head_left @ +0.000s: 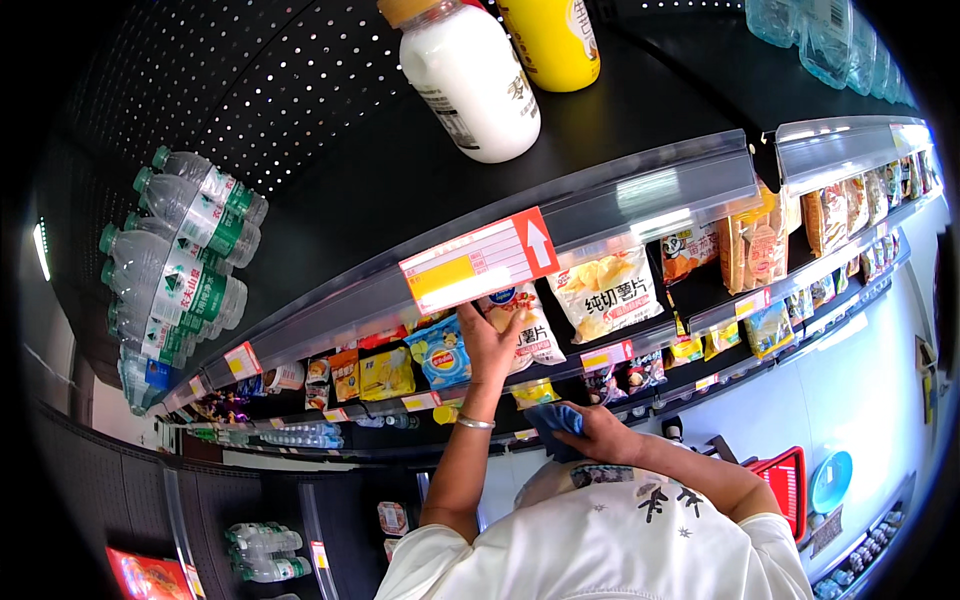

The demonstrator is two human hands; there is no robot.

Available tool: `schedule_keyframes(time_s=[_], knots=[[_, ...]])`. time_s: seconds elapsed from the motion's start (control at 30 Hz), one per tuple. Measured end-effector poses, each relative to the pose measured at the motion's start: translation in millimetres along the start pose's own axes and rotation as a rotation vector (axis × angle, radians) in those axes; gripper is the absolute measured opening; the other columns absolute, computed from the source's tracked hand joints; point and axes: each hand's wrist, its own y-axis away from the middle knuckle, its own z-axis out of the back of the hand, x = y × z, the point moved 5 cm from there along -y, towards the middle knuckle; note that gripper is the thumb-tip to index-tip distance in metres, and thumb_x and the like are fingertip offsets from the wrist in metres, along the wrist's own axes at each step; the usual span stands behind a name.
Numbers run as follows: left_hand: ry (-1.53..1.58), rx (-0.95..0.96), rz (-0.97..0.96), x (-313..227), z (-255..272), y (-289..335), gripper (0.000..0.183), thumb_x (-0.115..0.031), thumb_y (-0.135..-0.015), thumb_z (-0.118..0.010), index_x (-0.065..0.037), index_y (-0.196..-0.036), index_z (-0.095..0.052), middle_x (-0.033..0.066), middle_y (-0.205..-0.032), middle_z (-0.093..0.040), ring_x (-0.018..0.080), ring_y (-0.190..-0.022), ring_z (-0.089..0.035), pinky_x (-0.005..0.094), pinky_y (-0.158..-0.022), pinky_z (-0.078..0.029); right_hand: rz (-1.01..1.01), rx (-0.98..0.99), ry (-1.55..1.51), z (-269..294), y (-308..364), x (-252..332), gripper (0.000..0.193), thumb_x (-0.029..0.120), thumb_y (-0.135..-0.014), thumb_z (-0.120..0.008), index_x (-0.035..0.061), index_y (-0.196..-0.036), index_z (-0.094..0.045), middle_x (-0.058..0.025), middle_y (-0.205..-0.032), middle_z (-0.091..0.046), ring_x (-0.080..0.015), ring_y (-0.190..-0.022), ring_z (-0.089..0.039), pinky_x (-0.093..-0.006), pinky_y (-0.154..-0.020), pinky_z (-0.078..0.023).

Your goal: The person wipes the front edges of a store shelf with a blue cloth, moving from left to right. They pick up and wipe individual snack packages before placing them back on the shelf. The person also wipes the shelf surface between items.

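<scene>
My left hand (489, 341), with a metal bangle on the wrist, reaches up to the second shelf and grips a white snack bag (535, 335). This bag stands between a blue snack bag (438, 352) and a larger clear-and-white bag of chips (605, 290). My right hand (603, 433) is lower, by the shelf edge below, closed on a crumpled blue cloth (553, 418). My white shirt fills the bottom of the view.
On the black top shelf (640, 110) stand a white bottle (470, 80) and a yellow bottle (552, 40). Water bottles (180, 265) lie at its left end. A red-and-white price tag (480, 262) hangs on the shelf rail. A red basket (785, 478) sits low right.
</scene>
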Motion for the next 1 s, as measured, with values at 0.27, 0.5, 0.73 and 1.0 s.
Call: schedule_keyframes(time_s=[0.27, 0.5, 0.73, 1.0], knots=[[-0.045, 0.0, 0.115, 33.3, -28.9, 16.3, 0.107, -0.036, -0.071, -0.085, 0.01, -0.144, -0.021, 0.0308, -0.137, -0.04, 0.0434, -0.124, -0.047, 0.0459, -0.106, -0.041, 0.053, 0.026, 0.01, -8.2, 1.5, -2.2, 0.04, 0.017, -0.09, -0.066, 0.002, -0.125, -0.054, -0.0246, -0.088, -0.067, -0.0432, -0.084, -0.065, -0.0442, -0.073, -0.054], [0.138, -0.16, -0.003, 11.6, -14.2, 16.2, 0.099, -0.015, -0.072, -0.086, 0.007, -0.146, -0.025, 0.0237, -0.139, -0.043, 0.0299, -0.127, -0.047, 0.0374, -0.11, -0.037, 0.041, 0.014, 0.022, -5.9, 4.6, -0.7, 0.04, 0.016, -0.09, -0.066, 0.0023, -0.125, -0.054, -0.0246, -0.088, -0.067, -0.0432, -0.085, -0.065, -0.0443, -0.073, -0.054], [0.059, -0.121, 0.002, 5.1, 0.6, -20.5, 0.096, -0.026, -0.079, -0.082, 0.01, -0.146, -0.022, 0.0266, -0.141, -0.039, 0.0341, -0.129, -0.045, 0.0396, -0.11, -0.036, -0.004, 0.023, 0.079, -9.3, 7.9, -1.2, 0.042, 0.016, -0.09, -0.067, 0.0018, -0.126, -0.053, -0.024, -0.086, -0.067, -0.0422, -0.082, -0.066, -0.0423, -0.073, -0.054], [0.346, 0.019, 0.091, 10.5, -1.1, -53.9, 0.075, -0.027, -0.085, -0.077, 0.003, -0.141, -0.036, 0.017, -0.128, -0.053, 0.0253, -0.119, -0.053, 0.0352, -0.101, -0.041, -0.012, 0.003, 0.114, -4.8, 10.7, -5.7, 0.044, 0.017, -0.09, -0.067, 0.0026, -0.129, -0.052, -0.024, -0.086, -0.067, -0.042, -0.082, -0.066, -0.0423, -0.072, -0.055]])
